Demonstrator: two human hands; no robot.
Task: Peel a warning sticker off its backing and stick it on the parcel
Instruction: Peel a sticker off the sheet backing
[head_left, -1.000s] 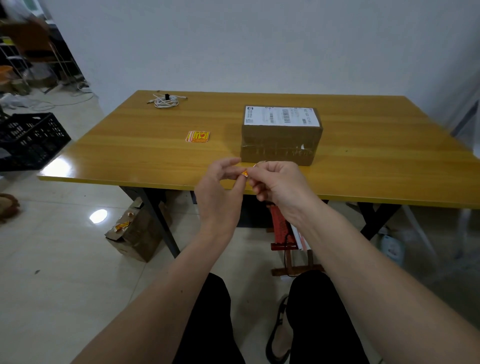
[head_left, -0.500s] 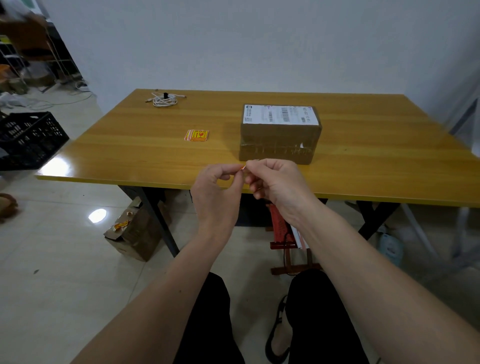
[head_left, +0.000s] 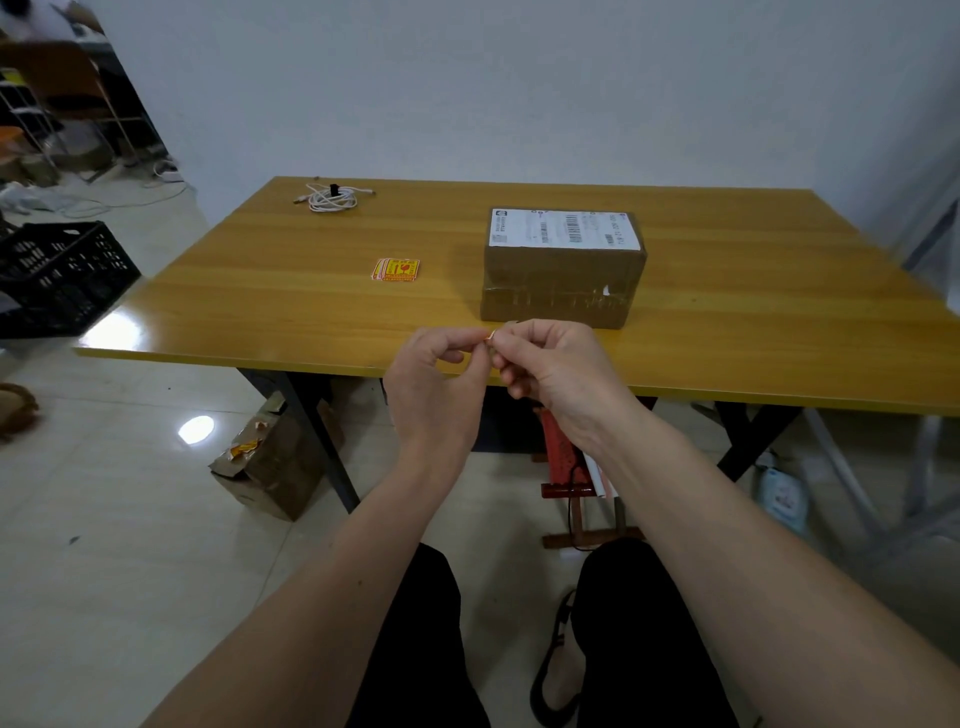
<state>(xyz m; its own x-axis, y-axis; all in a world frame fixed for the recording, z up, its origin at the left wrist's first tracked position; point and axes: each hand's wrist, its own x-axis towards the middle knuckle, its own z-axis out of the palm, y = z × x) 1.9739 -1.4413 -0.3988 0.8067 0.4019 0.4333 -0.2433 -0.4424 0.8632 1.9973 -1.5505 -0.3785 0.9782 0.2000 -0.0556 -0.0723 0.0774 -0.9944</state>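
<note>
A brown cardboard parcel with a white shipping label on top stands on the yellow wooden table. Just in front of it, over the table's near edge, my left hand and my right hand meet fingertip to fingertip. Both pinch a small warning sticker, of which only an orange-red sliver shows between the fingers. I cannot tell whether sticker and backing are apart. A small stack of yellow and red warning stickers lies on the table left of the parcel.
A coiled white cable lies at the table's far left. A black crate stands on the floor to the left, an open cardboard box beside the table leg, and a red wooden item under the table.
Both hands have risen slightly and closed tighter around the sticker, so less of it shows. My left fingers, spread a second ago, are now curled.
</note>
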